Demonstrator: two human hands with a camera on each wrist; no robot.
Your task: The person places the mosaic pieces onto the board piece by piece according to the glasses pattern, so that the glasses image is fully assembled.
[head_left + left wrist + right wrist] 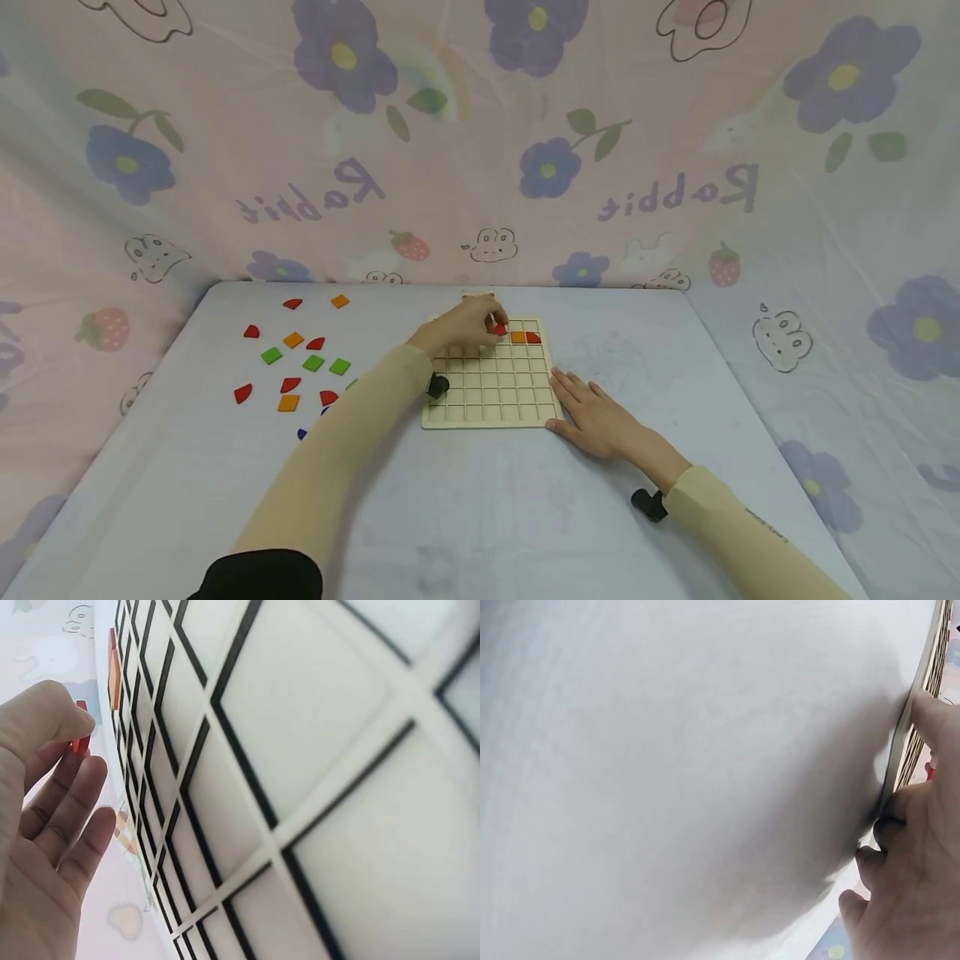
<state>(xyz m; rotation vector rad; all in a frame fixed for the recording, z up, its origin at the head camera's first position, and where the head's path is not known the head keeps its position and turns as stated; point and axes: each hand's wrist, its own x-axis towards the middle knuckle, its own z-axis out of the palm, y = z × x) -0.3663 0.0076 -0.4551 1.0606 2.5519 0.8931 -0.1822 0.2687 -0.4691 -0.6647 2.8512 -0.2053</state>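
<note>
With my left hand [463, 323] I am pinching the red piece [499, 330], holding it at the grid board [487, 423]'s far side, immediately left of the orange square [518, 337]. My right hand [596, 419], farther off, is touching the board's right edge, fingers extended.

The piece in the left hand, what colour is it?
The piece is red, best seen in the left wrist view.

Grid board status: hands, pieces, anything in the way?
Left hand pinches red piece at far side of grid board; right hand touches its right edge. Orange piece, red quarter-circle sit in cells. Left hand hides some cells.
</note>
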